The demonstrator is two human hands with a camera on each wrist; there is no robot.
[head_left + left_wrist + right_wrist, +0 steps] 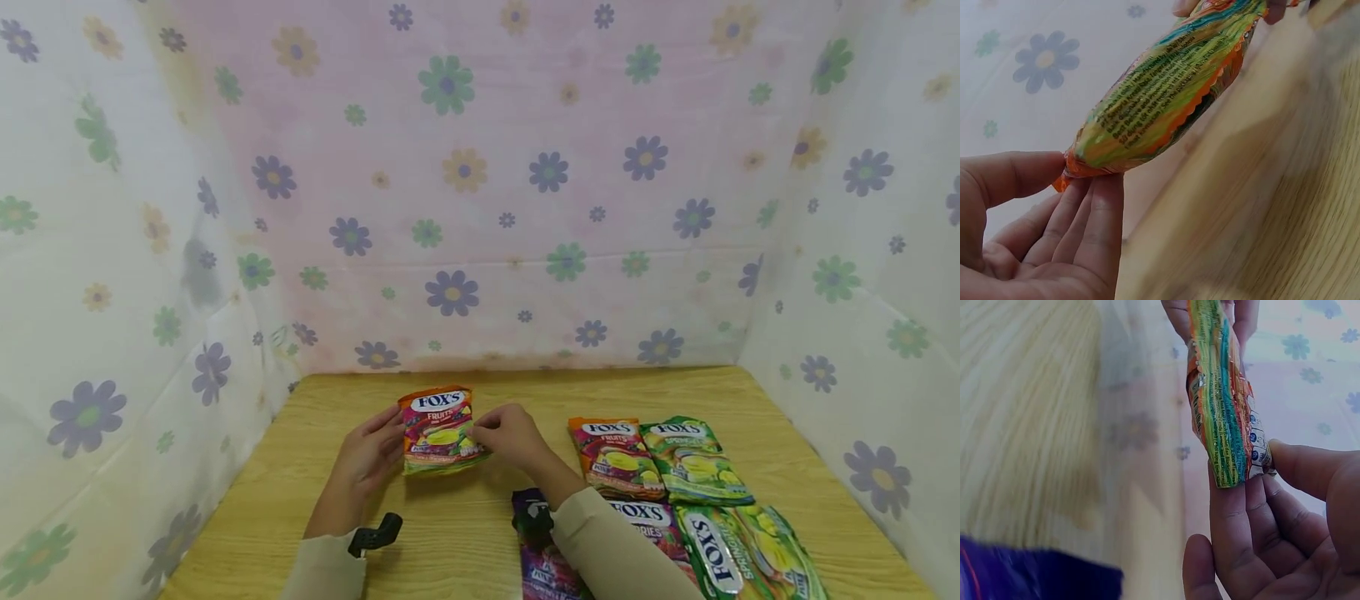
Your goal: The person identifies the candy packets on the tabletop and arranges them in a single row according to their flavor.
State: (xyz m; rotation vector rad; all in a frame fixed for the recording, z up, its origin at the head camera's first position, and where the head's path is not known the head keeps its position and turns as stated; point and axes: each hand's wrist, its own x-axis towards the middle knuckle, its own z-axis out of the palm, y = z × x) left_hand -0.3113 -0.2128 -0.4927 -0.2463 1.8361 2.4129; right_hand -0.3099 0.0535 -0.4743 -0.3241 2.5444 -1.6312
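A red and orange FOX'S Fruits candy bag (440, 429) is held up above the table, its printed front showing in the head view. My left hand (372, 454) pinches one side edge between thumb and fingers. On the opposite edge, my right hand (517, 437) pinches the lower corner. The left wrist view shows the candy bag (1166, 87) edge-on with small printed text, thumb of the left hand (1054, 231) above its corner. From the right wrist, the candy bag (1225, 406) appears narrow, gripped at its near end by the right hand (1272, 531).
To the right lie another Fruits bag (618, 458), green Spring bags (697, 462) (750, 550) and purple Berries bags (543, 554) (652, 525), partly behind my right sleeve. Flowered cloth (510, 208) encloses the wooden table (450, 542) at the back and sides.
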